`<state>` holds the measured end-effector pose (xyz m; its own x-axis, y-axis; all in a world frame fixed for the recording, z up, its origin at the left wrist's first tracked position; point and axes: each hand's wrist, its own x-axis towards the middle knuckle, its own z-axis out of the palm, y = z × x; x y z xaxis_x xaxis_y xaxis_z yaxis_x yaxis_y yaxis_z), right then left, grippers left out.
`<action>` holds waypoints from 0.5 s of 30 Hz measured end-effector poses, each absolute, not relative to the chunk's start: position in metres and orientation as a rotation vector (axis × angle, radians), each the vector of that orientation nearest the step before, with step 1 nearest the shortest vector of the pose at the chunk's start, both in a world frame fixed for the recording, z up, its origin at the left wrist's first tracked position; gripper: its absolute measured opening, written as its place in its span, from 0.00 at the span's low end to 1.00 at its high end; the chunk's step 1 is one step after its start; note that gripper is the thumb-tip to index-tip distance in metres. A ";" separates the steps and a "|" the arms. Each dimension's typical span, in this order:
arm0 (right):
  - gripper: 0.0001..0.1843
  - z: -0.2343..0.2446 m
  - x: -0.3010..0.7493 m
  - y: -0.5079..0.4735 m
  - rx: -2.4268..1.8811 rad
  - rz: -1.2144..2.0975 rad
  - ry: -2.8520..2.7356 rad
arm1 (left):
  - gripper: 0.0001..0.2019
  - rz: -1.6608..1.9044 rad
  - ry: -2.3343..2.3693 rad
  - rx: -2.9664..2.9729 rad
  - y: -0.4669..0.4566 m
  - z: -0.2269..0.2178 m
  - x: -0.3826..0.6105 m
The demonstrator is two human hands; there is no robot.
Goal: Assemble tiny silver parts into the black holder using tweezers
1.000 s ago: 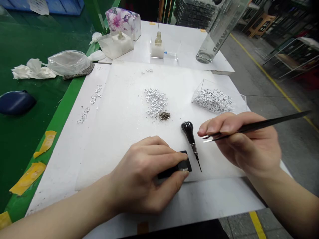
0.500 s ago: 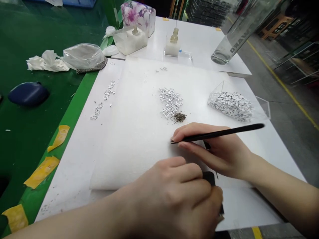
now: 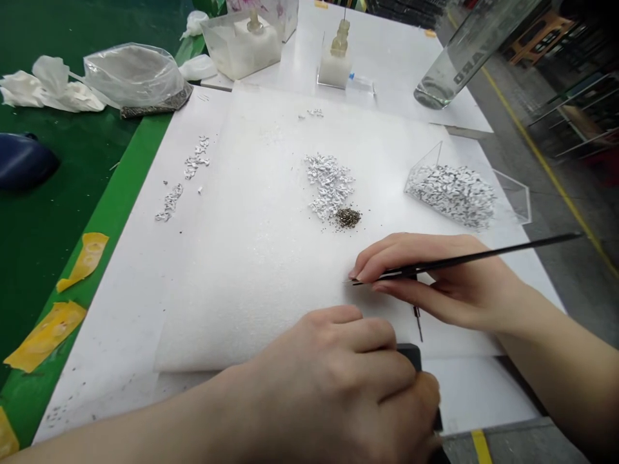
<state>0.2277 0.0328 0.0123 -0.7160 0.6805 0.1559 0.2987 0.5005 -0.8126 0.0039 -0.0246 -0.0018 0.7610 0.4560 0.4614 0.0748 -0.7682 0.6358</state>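
My right hand (image 3: 430, 277) pinches black tweezers (image 3: 464, 259), their fine tips pointing left just above the white foam sheet (image 3: 232, 277). My left hand (image 3: 348, 386) is closed near the front edge, its fingers curled over a black block (image 3: 411, 353) that shows only at its edges. What else the left fingers hold is hidden. Under my right hand a thin dark rod (image 3: 418, 322) sticks out. Beyond the hands lie a pile of small silvery-white parts (image 3: 329, 183) and, touching it, a heap of tiny brass-dark pieces (image 3: 348, 218).
A clear tray (image 3: 449, 193) full of small white parts lies at the right. Further back stand a tilted-looking bottle (image 3: 435, 90), a small dispenser bottle (image 3: 340, 38) in a clear box and a white container (image 3: 242, 48). Small parts (image 3: 197, 158) and a plastic bag (image 3: 135, 74) lie left.
The view has shifted, with the table things sitting higher in it. My right hand has moved right with the tweezers, away from the left hand. The left hand keeps its closed grip.
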 end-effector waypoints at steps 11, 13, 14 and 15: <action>0.09 0.007 0.230 0.036 -0.666 1.027 -2.385 | 0.12 0.736 0.405 2.310 -0.023 0.003 0.003; 0.10 0.008 0.230 0.036 -0.658 1.037 -2.388 | 0.12 0.736 0.409 2.318 -0.022 0.003 0.002; 0.10 0.008 0.229 0.036 -0.660 1.042 -2.384 | 0.12 0.739 0.414 2.322 -0.022 0.003 0.002; 0.11 0.008 0.229 0.036 -0.662 1.047 -2.377 | 0.12 0.743 0.413 2.326 -0.021 0.003 0.002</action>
